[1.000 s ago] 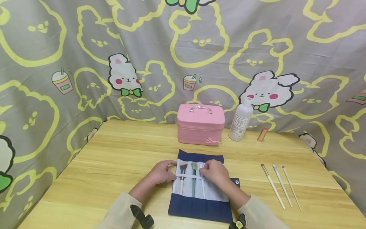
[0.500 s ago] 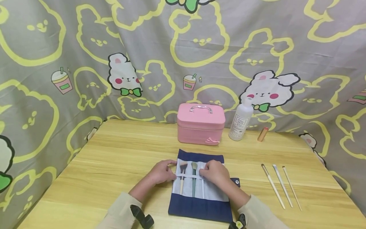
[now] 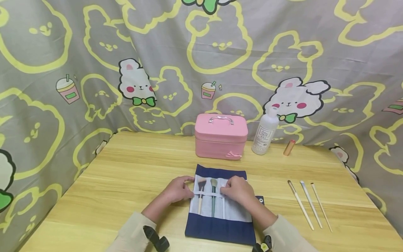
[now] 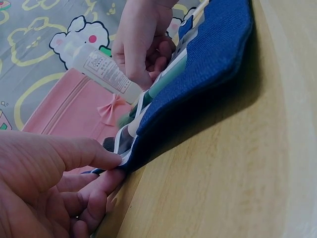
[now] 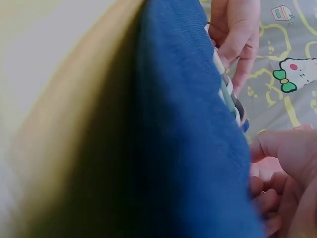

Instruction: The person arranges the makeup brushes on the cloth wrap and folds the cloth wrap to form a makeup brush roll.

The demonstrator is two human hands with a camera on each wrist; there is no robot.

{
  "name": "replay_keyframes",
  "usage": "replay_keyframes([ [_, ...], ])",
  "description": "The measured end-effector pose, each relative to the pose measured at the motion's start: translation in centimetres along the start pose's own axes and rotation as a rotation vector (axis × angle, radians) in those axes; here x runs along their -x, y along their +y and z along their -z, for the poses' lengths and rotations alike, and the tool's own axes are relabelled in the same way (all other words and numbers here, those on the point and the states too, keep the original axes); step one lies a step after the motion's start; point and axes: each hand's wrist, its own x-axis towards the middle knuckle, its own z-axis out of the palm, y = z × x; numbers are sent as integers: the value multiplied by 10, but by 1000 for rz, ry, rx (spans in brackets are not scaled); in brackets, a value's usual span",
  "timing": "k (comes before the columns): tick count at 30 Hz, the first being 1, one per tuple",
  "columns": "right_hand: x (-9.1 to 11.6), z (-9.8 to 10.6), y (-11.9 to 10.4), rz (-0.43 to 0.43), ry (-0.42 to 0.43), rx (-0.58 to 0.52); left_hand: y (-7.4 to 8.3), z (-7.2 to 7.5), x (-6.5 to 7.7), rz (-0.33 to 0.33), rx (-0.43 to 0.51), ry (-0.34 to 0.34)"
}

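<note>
A navy brush roll with a pale grey lining lies unrolled on the table. Under its white elastic band sit a wooden-handled makeup brush with a dark head and a green-handled brush. To their right is a white-handled brush, its upper end hidden by my right hand, whose thumb and fingers pinch it near the band. My left hand pinches the roll's left edge; in the left wrist view, the thumb of that left hand is on top and its fingers underneath.
Three slim brushes lie side by side on the right of the table. Behind the roll stand a pink case, a clear labelled bottle and a small orange-gold tube. A patterned curtain hangs along the back.
My right hand has shifted very slightly to the right at the white-handled brush. The left hand and the roll have stayed in place.
</note>
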Motion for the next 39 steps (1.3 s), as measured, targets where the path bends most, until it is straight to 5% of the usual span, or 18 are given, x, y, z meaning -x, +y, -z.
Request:
replay_keyframes([
  [8, 1, 35, 20, 2, 33, -49, 0, 0, 0, 2, -2, 0],
  [20, 23, 111, 109, -134, 86, 33, 3, 1, 1, 2, -6, -4],
  [28, 48, 121, 147, -215, 39, 80, 1, -1, 2, 7, -2, -3],
  [39, 52, 121, 157, -226, -5, 117, -1, -1, 0, 13, -4, 0],
])
